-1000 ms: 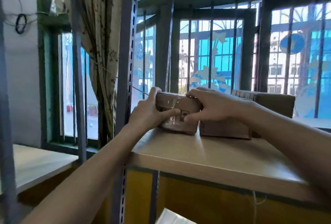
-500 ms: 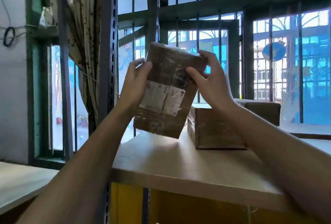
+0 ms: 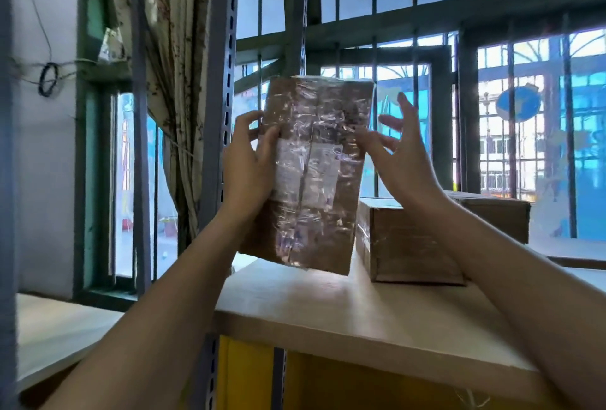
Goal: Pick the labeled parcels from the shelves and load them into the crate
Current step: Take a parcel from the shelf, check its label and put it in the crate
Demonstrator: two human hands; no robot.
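Note:
A brown cardboard parcel (image 3: 311,180), wrapped in clear tape, is held upright above the wooden shelf top (image 3: 360,317). A white label on it faces me. My left hand (image 3: 249,166) grips its left edge, thumb on the front. My right hand (image 3: 403,153) is at the parcel's right edge with fingers spread; only a fingertip or two touch the box. A second taped brown parcel (image 3: 410,242) lies flat on the shelf just right of the held one. The crate is out of view.
A grey perforated metal upright (image 3: 219,114) of the shelving stands just left of my left hand. A barred window (image 3: 459,32) fills the background, with a curtain (image 3: 177,65) at left. A lower wooden surface (image 3: 55,327) lies at the left, and a yellow panel (image 3: 249,377) sits beneath the shelf.
The parcel was lifted off the shelf and turned upright so its label faces me. My right hand has loosened from its top right corner and spread its fingers.

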